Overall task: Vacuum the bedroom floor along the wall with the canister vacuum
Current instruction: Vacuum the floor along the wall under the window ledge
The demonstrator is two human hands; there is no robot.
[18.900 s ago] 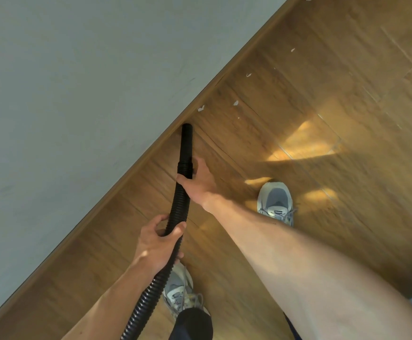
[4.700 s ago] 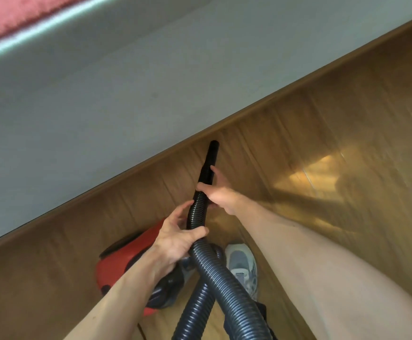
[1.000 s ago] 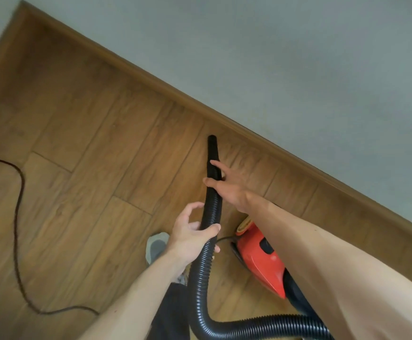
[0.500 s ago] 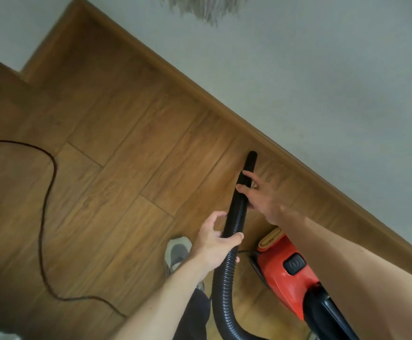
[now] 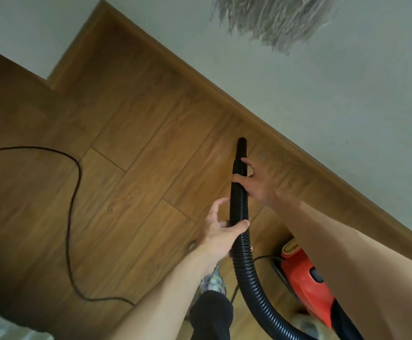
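I hold the hose (image 5: 239,204) in both grips, left hand (image 5: 220,229) below right hand (image 5: 256,185), nozzle (image 5: 241,146) pointed at the floor (image 5: 138,148) near the skirting (image 5: 286,146); the stretch toward the corner looks left to vacuum

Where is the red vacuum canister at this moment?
In the head view, the red plastic vacuum canister sits at lower right on the wooden floor, between the black ribbed hose and the brown baseboard.
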